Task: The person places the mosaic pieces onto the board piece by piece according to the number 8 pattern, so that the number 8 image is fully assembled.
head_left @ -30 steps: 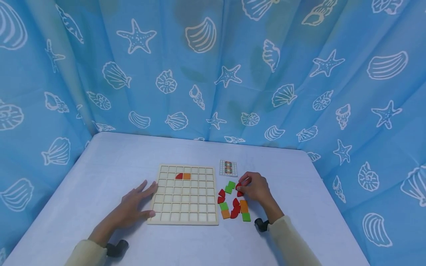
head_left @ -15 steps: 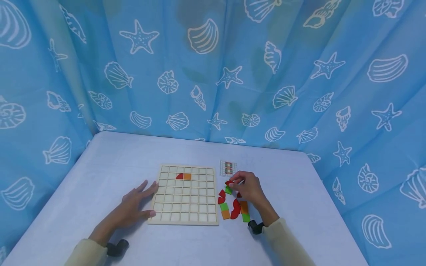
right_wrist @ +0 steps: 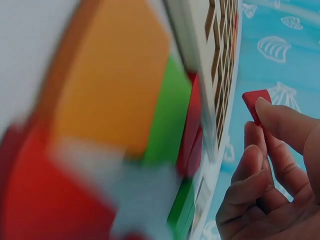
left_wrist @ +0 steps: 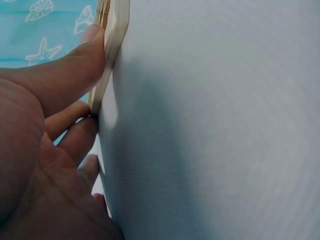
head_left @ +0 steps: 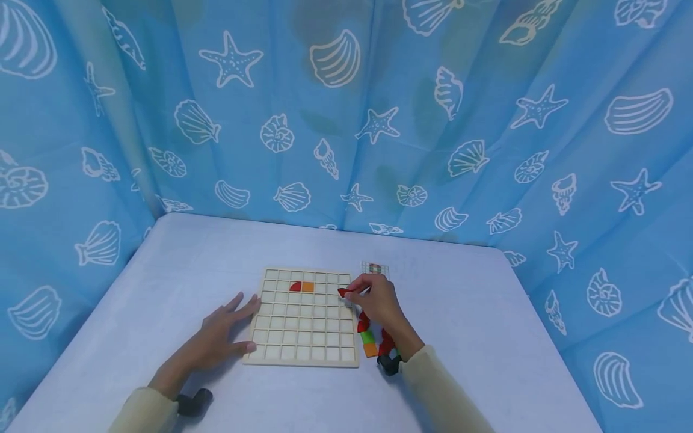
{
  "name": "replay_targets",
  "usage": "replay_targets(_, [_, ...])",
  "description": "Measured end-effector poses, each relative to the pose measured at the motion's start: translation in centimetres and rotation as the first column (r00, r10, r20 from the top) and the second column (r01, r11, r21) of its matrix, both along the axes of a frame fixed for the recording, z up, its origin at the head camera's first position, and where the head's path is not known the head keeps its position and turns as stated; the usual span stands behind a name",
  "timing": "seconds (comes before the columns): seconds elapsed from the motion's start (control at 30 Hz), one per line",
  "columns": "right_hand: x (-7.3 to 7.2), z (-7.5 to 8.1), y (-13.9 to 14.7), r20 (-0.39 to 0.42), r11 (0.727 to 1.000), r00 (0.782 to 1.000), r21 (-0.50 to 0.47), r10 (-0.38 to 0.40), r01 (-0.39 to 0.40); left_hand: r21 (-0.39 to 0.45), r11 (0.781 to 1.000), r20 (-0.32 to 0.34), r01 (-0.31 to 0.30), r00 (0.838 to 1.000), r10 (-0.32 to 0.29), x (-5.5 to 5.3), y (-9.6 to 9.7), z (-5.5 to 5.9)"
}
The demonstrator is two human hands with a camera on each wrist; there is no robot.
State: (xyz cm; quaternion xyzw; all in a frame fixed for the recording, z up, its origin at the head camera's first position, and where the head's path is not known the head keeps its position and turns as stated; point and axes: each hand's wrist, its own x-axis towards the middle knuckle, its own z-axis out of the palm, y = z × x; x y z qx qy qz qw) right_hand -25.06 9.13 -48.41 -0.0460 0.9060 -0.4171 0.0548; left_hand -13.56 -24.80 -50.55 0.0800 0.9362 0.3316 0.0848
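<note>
A wooden grid board (head_left: 290,335) lies flat on the table. In one row near its far side sit a red quarter-circle tile (head_left: 296,287) and an orange square tile (head_left: 308,287), side by side. My left hand (head_left: 221,334) rests at the board's left edge with fingers spread; in the left wrist view its thumb (left_wrist: 82,62) touches the frame. Over the board's right edge, my right hand (head_left: 383,305) pinches another red quarter-circle tile (right_wrist: 257,102) between thumb and fingertips. That hand partly hides the loose tiles beneath it.
Right of the board lie loose tiles: a green square (head_left: 367,337), an orange square (head_left: 370,350) and several red quarter circles (head_left: 386,344). A small printed pattern card (head_left: 375,267) lies behind them, partly covered by the right hand. A blue shell-print curtain (head_left: 325,120) surrounds the table.
The right hand has lifted the red quarter-circle tile from the loose tiles and carried it left to the board's right edge. The left hand stays at the board's left edge.
</note>
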Motion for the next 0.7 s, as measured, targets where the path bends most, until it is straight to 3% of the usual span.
replay_targets(0.23, [-0.6, -0.4, -2.3, -0.042, 0.995, 0.995, -0.039, 0.092, -0.094, -0.015, 1.0, -0.019, 0.006, 1.0, -0.006, -0.2, -0.1, -0.1])
replay_targets(0.7, [-1.8, -0.6, -5.3, -0.007, 0.992, 0.997, 0.105, 0.076, -0.075, -0.014, 1.0, -0.002, -0.008, 1.0, 0.008, 0.0, 0.0, -0.2])
